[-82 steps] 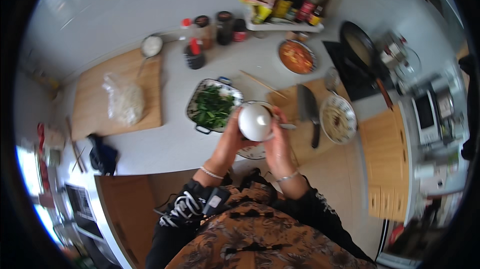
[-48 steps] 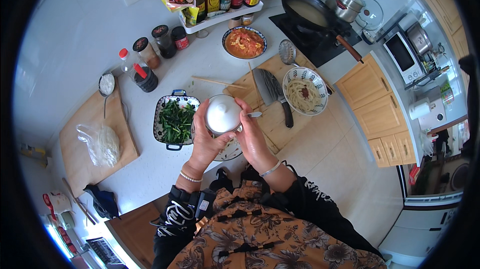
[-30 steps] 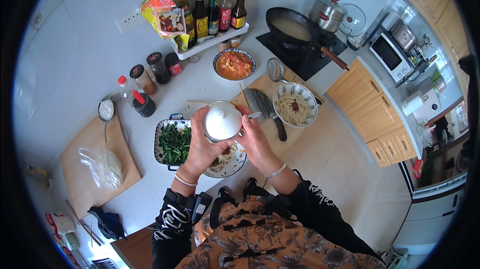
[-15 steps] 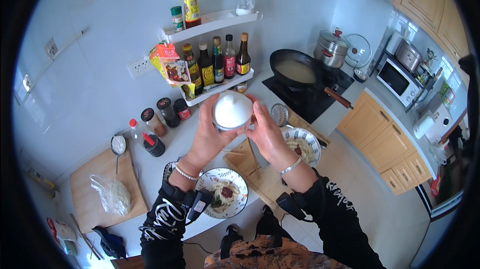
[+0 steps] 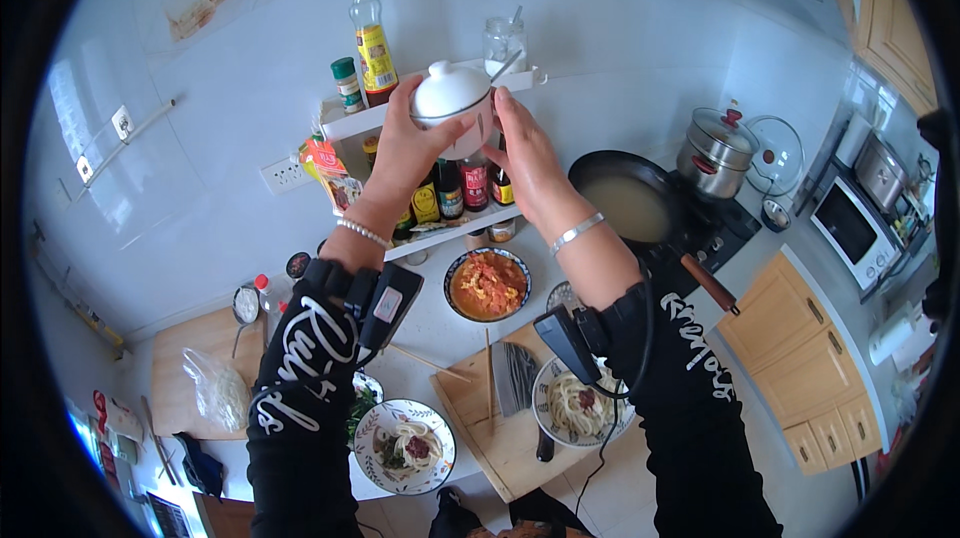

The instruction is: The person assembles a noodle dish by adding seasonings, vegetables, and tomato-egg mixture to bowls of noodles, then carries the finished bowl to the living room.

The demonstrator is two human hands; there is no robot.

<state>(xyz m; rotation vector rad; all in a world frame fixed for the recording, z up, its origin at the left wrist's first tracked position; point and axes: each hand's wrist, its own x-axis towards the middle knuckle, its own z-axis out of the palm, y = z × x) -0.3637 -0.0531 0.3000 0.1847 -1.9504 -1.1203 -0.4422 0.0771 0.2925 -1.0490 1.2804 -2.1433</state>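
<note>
Clasping a white lidded jar (image 5: 451,96) by its sides between the left hand (image 5: 417,145) and the right hand (image 5: 528,150), in front of the upper shelf (image 5: 352,124). Holding it up above the table (image 5: 418,316), left of the black pan (image 5: 612,166).

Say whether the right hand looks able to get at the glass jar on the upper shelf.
Probably not as things stand: the right hand is occupied, holding the lidded white pot with the left hand. The glass jar looks mostly unobstructed, though.

A lidded white pot (image 5: 452,98), knob (image 5: 440,68) up, spoon handle (image 5: 506,65) jutting out, is held before the upper shelf (image 5: 350,124)
</note>
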